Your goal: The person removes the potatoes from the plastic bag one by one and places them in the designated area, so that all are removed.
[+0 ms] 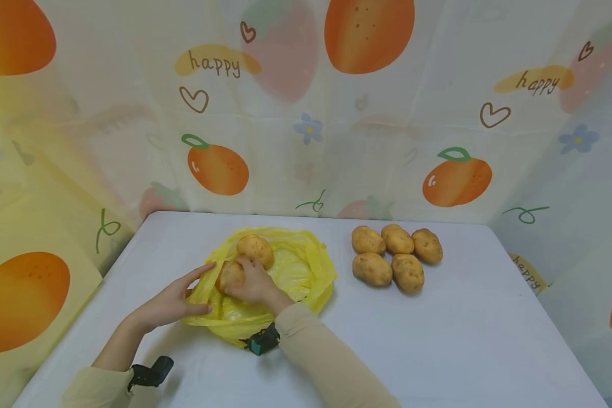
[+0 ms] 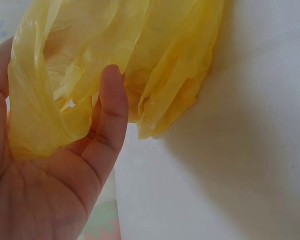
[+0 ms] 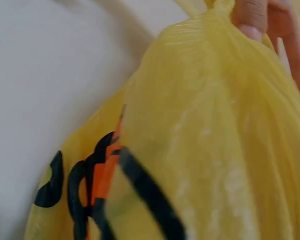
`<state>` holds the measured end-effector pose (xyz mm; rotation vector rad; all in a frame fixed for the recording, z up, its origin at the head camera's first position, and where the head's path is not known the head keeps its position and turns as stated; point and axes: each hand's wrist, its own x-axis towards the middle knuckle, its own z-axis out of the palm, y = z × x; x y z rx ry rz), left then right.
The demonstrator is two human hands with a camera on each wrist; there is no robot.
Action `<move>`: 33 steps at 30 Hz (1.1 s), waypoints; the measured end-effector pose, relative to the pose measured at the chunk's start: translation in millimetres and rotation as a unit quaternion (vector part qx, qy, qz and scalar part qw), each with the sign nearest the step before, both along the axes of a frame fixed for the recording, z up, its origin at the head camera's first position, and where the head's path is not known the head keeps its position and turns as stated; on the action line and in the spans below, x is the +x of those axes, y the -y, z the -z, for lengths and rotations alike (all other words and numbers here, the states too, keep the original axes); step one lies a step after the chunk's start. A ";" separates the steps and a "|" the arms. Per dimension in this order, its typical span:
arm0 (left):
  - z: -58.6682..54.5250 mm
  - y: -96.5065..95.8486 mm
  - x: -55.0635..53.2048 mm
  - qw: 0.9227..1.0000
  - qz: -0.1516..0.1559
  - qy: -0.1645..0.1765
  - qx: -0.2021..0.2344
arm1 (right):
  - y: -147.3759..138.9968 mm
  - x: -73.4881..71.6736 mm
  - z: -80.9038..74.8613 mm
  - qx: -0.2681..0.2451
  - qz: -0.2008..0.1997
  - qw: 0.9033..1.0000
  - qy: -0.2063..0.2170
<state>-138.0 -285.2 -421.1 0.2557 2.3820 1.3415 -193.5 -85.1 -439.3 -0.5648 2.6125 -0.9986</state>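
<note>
In the head view, a yellow plastic bag (image 1: 318, 277) lies with its mouth up on the table, two potatoes showing inside it. My right hand (image 1: 257, 280) reaches into the bag and grips the nearer potato (image 1: 230, 276). Touching the fingers' far side is the other potato (image 1: 255, 250). At the bag's left rim, my left hand (image 1: 170, 303) holds the plastic between thumb and fingers. The left wrist view shows a fold of bag (image 2: 45, 120) across that palm; some fingertips are hidden. Bag plastic fills most of the right wrist view and covers the right hand there.
Several potatoes (image 1: 372, 269) sit grouped on the white table (image 1: 469, 328), right of the bag. A fruit-print cloth (image 1: 357, 164) hangs behind and at both sides. Dark wrist cameras are strapped to both arms; the right one (image 1: 262, 340) is beside the bag's near edge.
</note>
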 end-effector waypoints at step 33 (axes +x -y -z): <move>-3.8 1.1 0.0 1.000 0.001 -0.010 -0.004 | -27.9 -6.0 -17.0 -0.061 -0.050 0.996 -0.049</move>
